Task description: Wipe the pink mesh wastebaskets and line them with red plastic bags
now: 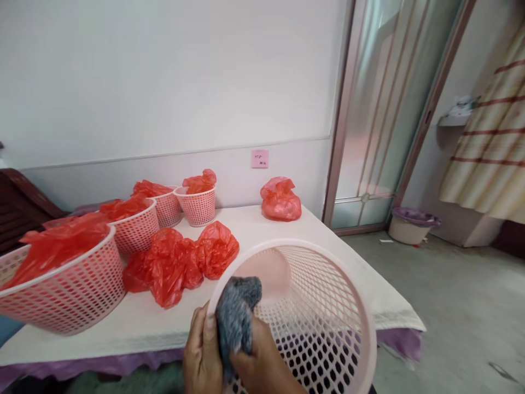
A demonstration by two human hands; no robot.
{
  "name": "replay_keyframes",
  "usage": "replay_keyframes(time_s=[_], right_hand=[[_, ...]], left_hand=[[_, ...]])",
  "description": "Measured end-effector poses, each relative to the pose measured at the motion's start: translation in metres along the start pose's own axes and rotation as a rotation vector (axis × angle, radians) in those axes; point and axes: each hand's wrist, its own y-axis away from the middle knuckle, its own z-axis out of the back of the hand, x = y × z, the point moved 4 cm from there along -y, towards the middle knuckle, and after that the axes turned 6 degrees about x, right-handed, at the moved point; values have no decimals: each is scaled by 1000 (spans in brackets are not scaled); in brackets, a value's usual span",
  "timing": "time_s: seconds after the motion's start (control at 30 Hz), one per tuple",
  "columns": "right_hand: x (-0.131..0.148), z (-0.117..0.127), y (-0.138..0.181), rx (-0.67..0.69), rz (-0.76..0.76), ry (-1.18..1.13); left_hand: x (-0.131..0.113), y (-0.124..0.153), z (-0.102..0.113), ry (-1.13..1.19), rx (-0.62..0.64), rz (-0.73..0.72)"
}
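while both hands grip basket (328,306) and cloth (235,317), red bags (180,262) crowd the table (135,323).

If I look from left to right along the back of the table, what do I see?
Large pink plastic basket stuffed with red bags → small pink lattice basket holding a red bag → pink sticky note on the wall → lone knotted red plastic bag.

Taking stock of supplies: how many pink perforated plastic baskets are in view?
5: one held basket in front, and a row of four on the table's left.
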Motion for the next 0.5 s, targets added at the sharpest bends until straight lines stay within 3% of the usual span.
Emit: replay_keyframes(time_s=[0.13, 0.23, 0.33, 0.43, 0.5], right_hand=[[-41, 8, 32, 330, -160, 773], [-63, 36, 44, 367, -300, 1135], [-59, 74, 34, 108, -375, 1060], [-49, 102, 7, -183, -364, 665], [-47, 104, -13, -323, -310, 414]], left_hand=[[-4, 11, 2, 30, 54, -56], [-7, 19, 0, 40, 35, -60], [-8, 24, -1, 43, 26, -35], [-11, 28, -3, 43, 32, -7], [-12, 35, -7, 16, 30, -13]])
